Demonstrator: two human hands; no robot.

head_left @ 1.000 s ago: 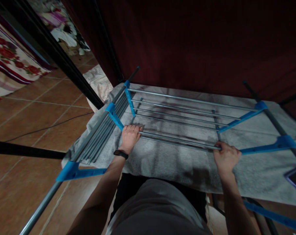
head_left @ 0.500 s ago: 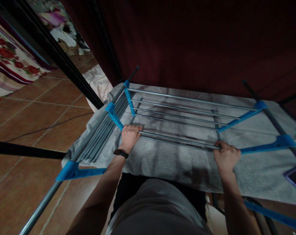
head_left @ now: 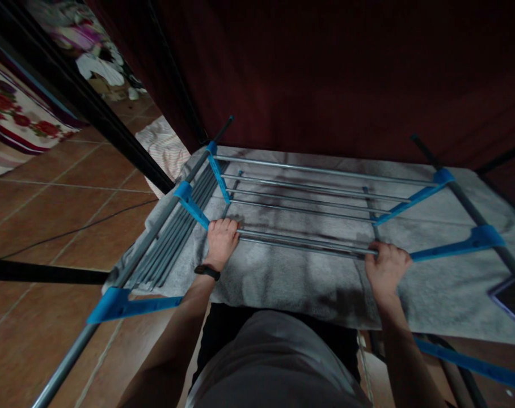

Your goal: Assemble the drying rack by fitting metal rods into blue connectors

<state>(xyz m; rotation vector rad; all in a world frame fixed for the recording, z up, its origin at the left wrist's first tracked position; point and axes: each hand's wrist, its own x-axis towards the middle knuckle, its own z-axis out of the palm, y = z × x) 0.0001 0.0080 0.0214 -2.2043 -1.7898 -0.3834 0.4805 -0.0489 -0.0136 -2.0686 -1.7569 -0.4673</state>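
Note:
A partly built rack point(head_left: 321, 170) of grey metal tubes and blue plastic brackets stretches across the middle of the head view. My left hand point(head_left: 222, 241), with a dark band at the wrist, is closed around the left end of the near crossbar point(head_left: 304, 242), where it meets a blue bracket point(head_left: 193, 209). My right hand point(head_left: 385, 265) grips the bar's other end, beside the right blue bracket point(head_left: 457, 248). The bar ends are hidden under my fingers. Farther back, several crossbars run between another pair of brackets. At the lower left, a blue bracket point(head_left: 130, 306) on the side tube carries no visible bar.
A bundle of loose grey tubes point(head_left: 172, 243) lies on the grey cloth point(head_left: 291, 289), left of the crossbars. A phone-like dark object point(head_left: 510, 300) rests at the right. Black frame posts point(head_left: 113, 122) and a dark red curtain point(head_left: 308, 73) stand around the cloth-covered surface.
The view has shifted a little, so the rack and both hands appear slightly farther left. Both hands keep their hold on the near crossbar.

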